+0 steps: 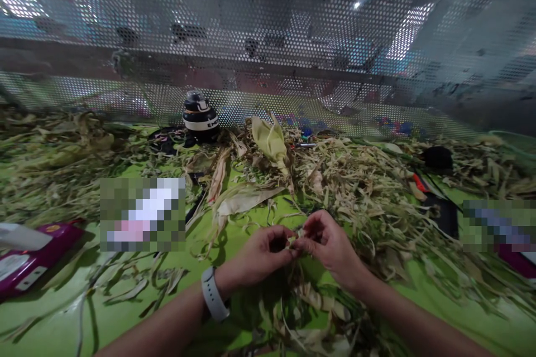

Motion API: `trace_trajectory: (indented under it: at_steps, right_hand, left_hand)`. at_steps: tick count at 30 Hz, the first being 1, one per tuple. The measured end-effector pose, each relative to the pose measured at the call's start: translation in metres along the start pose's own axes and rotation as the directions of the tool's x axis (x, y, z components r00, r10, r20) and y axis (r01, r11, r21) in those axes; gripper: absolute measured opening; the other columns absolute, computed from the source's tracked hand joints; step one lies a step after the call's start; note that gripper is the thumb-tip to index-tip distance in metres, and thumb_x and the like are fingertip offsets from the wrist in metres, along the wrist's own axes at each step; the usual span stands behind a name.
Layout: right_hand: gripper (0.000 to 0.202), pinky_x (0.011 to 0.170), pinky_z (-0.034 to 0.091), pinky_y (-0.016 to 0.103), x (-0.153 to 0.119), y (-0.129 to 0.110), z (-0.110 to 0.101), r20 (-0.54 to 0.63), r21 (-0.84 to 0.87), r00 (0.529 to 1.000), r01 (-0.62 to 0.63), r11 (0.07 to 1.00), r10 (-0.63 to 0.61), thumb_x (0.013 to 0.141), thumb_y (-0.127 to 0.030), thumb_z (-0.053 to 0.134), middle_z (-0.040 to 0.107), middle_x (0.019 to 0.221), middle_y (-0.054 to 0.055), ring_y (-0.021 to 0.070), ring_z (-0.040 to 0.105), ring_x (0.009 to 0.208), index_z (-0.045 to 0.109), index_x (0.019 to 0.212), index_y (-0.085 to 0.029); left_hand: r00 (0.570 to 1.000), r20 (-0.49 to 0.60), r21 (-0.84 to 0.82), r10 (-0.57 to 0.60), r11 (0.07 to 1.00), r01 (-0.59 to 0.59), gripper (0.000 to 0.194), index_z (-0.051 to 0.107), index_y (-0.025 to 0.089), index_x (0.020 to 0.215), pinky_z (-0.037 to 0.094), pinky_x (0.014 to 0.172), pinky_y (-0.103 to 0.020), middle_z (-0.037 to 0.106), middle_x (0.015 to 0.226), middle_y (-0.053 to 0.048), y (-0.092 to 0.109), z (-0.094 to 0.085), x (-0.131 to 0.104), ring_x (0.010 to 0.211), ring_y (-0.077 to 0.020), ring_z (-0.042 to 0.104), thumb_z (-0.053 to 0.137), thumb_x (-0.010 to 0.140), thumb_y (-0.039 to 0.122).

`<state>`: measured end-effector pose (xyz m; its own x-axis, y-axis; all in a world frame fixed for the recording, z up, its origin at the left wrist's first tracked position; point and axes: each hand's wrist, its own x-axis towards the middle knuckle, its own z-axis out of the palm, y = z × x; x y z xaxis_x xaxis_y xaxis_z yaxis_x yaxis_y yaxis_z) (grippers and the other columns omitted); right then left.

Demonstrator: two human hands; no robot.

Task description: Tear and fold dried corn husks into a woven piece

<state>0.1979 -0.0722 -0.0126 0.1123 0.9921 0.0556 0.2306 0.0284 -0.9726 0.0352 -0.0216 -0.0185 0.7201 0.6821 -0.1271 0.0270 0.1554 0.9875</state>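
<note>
My left hand [257, 256], with a pale watch band [214, 293] at the wrist, pinches a small pale-green piece of dried husk [290, 241]. From the other side my right hand [330, 245] grips the same piece, its fingertips meeting those of the left. The fingers cover most of this piece. Below the hands lie loose dried husk strips [322, 298], some in shadow. Beyond them, a larger wrapped pale husk shape [270, 139] stands upright, and a broad flat husk leaf [247, 203] rests in front of it.
Heaps of dry strips [355, 167] cover much of the green table [125, 284]. A black-and-white round container [201, 117] stands before the perforated metal screen [272, 28]. A purple power strip [37, 256] lies at left, a dark flat object [441, 215] at right.
</note>
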Motion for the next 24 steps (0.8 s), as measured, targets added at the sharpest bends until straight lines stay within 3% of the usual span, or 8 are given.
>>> trace_trajectory:
  at_steps: [3,6,9,11,14,17,20,24]
  right_hand:
    - [0.045,0.051,0.041,0.021,0.001,0.002,0.001,-0.021,-0.045,0.999,0.034,0.998,-0.035,0.063,-0.049,0.074,0.050,0.068,-0.004,0.0108,0.047,0.058,0.047,0.083,-0.019]
    - [0.045,0.051,0.040,0.021,0.001,0.004,-0.001,0.006,-0.198,0.985,0.171,0.965,-0.174,0.069,-0.058,0.066,0.048,0.073,-0.002,0.0111,0.045,0.058,0.052,0.087,-0.019]
    - [0.041,0.059,0.042,0.024,0.000,0.004,-0.004,0.078,-0.397,0.938,0.339,0.853,-0.337,0.080,-0.059,0.052,0.052,0.082,0.003,0.0133,0.049,0.065,0.056,0.085,-0.019]
    - [0.040,0.058,0.040,0.024,0.000,0.003,-0.005,0.113,-0.499,0.921,0.377,0.780,-0.373,0.084,-0.057,0.047,0.053,0.075,0.002,0.0137,0.050,0.063,0.055,0.077,-0.019]
    - [0.043,0.051,0.035,0.023,0.000,0.004,-0.005,0.068,-0.544,0.939,0.318,0.776,-0.337,0.084,-0.057,0.048,0.048,0.060,-0.002,0.0121,0.045,0.055,0.050,0.066,-0.019]
    - [0.045,0.048,0.032,0.021,0.002,0.006,-0.005,0.042,-0.456,0.972,0.224,0.861,-0.231,0.080,-0.059,0.052,0.045,0.055,-0.004,0.0103,0.041,0.051,0.046,0.060,-0.019]
    - [0.050,0.046,0.029,0.020,0.006,0.009,-0.007,0.163,-0.324,0.980,0.164,0.932,-0.115,0.079,-0.062,0.049,0.039,0.053,-0.005,0.0090,0.037,0.051,0.043,0.057,-0.018]
    - [0.053,0.048,0.027,0.020,0.008,0.006,-0.011,0.338,-0.284,0.940,0.151,0.947,-0.049,0.090,-0.056,0.030,0.036,0.055,-0.004,0.0084,0.035,0.051,0.040,0.056,-0.017]
  left_hand:
    - [0.998,0.058,-0.050,-0.027,0.998,0.030,0.035,0.065,0.013,0.084,0.039,0.061,-0.023,0.058,0.069,0.000,0.001,-0.001,-0.002,0.063,-0.0118,0.049,0.071,0.067,0.043]
    - [0.993,0.113,-0.081,-0.037,0.996,0.046,0.037,0.063,0.012,0.084,0.037,0.062,-0.023,0.055,0.068,0.001,0.002,-0.002,-0.001,0.063,-0.0103,0.047,0.073,0.066,0.043]
    - [0.992,0.115,-0.092,-0.045,0.994,0.055,0.039,0.063,0.011,0.082,0.037,0.062,-0.023,0.054,0.069,0.001,0.002,-0.002,0.000,0.063,-0.0099,0.045,0.074,0.064,0.044]
    - [0.994,0.104,-0.105,-0.045,0.993,0.056,0.039,0.062,0.011,0.082,0.038,0.065,-0.024,0.055,0.071,0.001,0.002,-0.001,0.000,0.067,-0.0109,0.047,0.074,0.064,0.044]
    - [0.995,0.087,-0.106,-0.040,0.993,0.049,0.037,0.062,0.013,0.084,0.039,0.070,-0.025,0.059,0.079,-0.001,0.002,-0.001,0.001,0.074,-0.0133,0.050,0.074,0.064,0.042]
    - [0.996,0.081,-0.039,-0.023,0.999,0.026,0.034,0.062,0.013,0.086,0.040,0.070,-0.026,0.059,0.081,-0.002,-0.001,-0.002,0.001,0.075,-0.0145,0.051,0.071,0.068,0.041]
    - [0.995,0.103,0.099,0.003,0.995,-0.013,0.028,0.063,0.013,0.082,0.041,0.068,-0.026,0.060,0.077,-0.002,-0.002,-0.003,0.001,0.072,-0.0146,0.050,0.066,0.072,0.038]
    - [0.972,0.230,0.237,0.052,0.966,-0.108,0.018,0.063,0.013,0.085,0.043,0.073,-0.027,0.062,0.082,-0.003,0.003,-0.002,0.000,0.076,-0.0159,0.053,0.061,0.076,0.029]
